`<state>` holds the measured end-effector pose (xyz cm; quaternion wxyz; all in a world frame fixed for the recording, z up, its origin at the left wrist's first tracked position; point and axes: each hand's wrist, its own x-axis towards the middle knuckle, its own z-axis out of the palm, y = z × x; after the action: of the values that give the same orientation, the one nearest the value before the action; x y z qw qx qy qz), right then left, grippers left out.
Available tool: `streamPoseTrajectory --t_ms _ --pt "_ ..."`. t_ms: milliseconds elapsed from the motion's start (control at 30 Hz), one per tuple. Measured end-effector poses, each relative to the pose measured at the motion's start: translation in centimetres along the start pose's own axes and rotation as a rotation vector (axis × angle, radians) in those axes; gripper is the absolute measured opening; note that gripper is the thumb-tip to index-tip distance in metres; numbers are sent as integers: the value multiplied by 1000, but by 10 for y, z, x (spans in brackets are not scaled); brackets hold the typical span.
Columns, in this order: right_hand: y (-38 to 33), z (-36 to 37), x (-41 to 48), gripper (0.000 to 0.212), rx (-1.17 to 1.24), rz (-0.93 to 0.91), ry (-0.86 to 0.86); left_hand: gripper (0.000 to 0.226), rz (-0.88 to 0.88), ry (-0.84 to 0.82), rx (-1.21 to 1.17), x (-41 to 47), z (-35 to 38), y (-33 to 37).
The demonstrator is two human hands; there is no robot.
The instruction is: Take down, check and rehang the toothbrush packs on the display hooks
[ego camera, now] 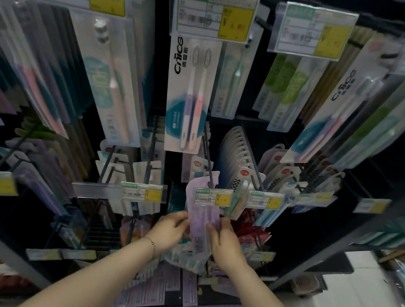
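**Both hands on the lilac pack below the price tag**

I hold the lilac toothbrush pack (203, 223) between my two hands, just under the green-and-yellow price tag (213, 198). The pack's upper part runs up behind that tag, and its top edge sits against the dark display hook (207, 163) that carries the tag. I cannot tell whether the hook passes through the pack's hole.

My left hand (170, 230) is below and to the left of the tag, its fingers curled onto the pack's left edge. A thin bracelet (152, 245) circles that wrist. My right hand (225, 239) is below and to the right of the tag, its fingers laid along the pack's face and closed on its right edge.

Straight above the tag, one row up, hangs a white Cnice twin pack (189, 98) with a purple and a pink brush. Right of the tag, white packs (238, 153) are filed closely on the neighbouring hook. Under the tag, beneath my wrists, more lilac packs (187, 291) hang on the lowest row.
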<state>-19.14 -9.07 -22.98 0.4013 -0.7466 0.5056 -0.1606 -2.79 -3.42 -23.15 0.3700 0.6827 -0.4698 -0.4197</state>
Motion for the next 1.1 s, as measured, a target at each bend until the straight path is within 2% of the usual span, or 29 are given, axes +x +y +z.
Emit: streamPoseTrajectory --t_ms 100,200,333,467,567,700,767,900,967,1033,1100 --pt "-3 -1 2 34 -2 1 -27 20 -67 183 140 7 -10 -6" --pt "-5 -1 5 40 8 -1 -64 9 -164 350 99 21 -18 -5" --pt "-4 -1 9 40 12 -22 -99 13 -16 295 11 37 -24 3" --pt "-1 -3 14 33 23 -11 -102 20 170 215 53 44 -30 19" --pt "-1 -5 17 29 16 14 -107 24 173 217 82 49 -34 24" --pt "0 -8 20 12 99 23 -89 21 228 278 113 50 -38 20" --pt "2 -7 22 17 67 -20 -71 21 236 314 98 48 -38 19" --pt "6 -2 25 24 33 -35 -51 14 156 345 13 37 -40 17" --pt "6 -1 25 25 56 -42 -54 10 72 355 77 29 -38 10" --pt "6 1 25 26 72 -47 -55 29 -114 377 55 21 -36 3" --pt "7 2 25 31 81 -46 -44 35 -249 415 24 11 -36 -2"
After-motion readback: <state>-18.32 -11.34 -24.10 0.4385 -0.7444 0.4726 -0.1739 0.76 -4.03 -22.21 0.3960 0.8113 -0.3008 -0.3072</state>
